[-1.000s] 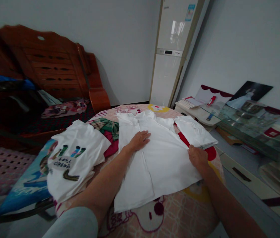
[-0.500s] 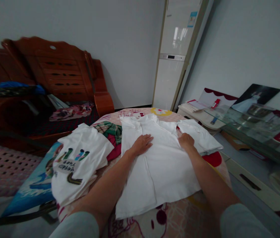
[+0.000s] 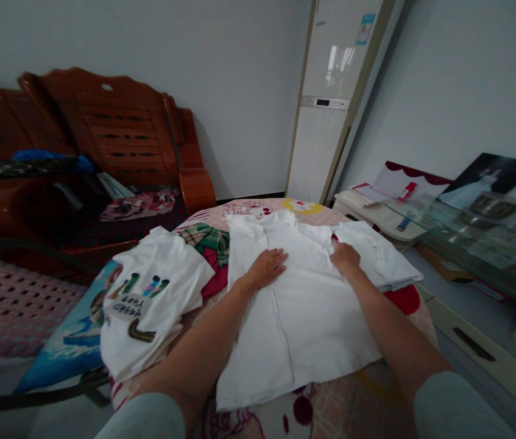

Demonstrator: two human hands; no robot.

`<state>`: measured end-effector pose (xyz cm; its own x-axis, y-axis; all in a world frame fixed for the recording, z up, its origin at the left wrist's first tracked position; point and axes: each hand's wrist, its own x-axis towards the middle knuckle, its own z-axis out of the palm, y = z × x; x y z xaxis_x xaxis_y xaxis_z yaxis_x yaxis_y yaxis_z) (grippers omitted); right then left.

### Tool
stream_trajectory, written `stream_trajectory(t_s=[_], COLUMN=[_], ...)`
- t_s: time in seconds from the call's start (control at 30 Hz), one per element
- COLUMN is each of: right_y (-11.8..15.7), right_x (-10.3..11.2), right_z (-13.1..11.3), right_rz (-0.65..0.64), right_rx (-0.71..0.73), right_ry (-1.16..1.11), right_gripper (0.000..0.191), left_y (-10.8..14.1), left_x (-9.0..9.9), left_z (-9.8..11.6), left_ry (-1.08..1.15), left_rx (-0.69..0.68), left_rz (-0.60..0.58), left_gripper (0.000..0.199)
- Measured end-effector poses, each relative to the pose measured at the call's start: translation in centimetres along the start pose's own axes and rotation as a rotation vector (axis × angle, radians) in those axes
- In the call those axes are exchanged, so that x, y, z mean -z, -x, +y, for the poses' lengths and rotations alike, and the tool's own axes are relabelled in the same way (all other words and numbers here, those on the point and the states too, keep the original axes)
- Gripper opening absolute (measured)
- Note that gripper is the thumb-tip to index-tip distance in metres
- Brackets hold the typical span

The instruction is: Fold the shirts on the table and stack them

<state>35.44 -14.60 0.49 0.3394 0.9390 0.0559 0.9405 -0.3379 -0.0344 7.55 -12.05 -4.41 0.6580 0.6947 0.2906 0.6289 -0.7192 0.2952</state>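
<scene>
Left hand [image 3: 265,268] flat on shirt [image 3: 317,323], right hand [image 3: 346,258] curled at its side, grip unclear to me, T-shirt [image 3: 161,262] at left edge of table [image 3: 346,405]

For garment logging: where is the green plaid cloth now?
In the head view, the green plaid cloth lies left of centre, between the printed white shirt and the plain white shirt.
</scene>
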Motion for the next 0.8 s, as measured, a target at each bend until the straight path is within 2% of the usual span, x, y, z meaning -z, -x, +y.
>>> stream_trajectory(t_s=[0.13,0.27,0.37,0.43,0.53,0.6,0.67,0.8], right_y=[0.2,1.0,1.6,1.6,1.3,0.8,0.3,-1.0], right_x=[0.0,0.2,-0.1,-0.5,-0.8,-0.8,-0.8,-1.0], right_z=[-0.3,-2.5,-4.6,-5.6,-5.8,-5.6,-5.3,-4.9], right_rz=[0.071,0.160,0.115,0.090,0.158,0.221,0.234,0.144], right_rx=[0.001,0.149,0.286,0.324,0.285,0.232,0.224,0.242], right_ry=[0.049,0.104,0.109,0.090,0.080,0.084,0.087,0.073], right_gripper=[0.040,0.033,0.032,0.031,0.033,0.036,0.038,0.034], left_y=[0.0,0.0,-0.1,-0.1,-0.2,-0.2,-0.2,-0.2], left_x=[0.0,0.3,0.4,0.4,0.3,0.2,0.0,-0.1], left_z=[0.1,0.3,0.7,1.0,1.5,1.7,1.7,1.5], left_ry=[0.008,0.028,0.089,0.099,0.041,0.016,0.016,0.031], left_rx=[0.021,0.000,-0.088,-0.167,-0.222,-0.218,-0.212,-0.212], left_rz=[-0.007,0.016,0.078,0.043,-0.110,-0.162,-0.162,-0.127], left_gripper=[0.045,0.048,0.046,0.042,0.042,0.045,0.047,0.046])
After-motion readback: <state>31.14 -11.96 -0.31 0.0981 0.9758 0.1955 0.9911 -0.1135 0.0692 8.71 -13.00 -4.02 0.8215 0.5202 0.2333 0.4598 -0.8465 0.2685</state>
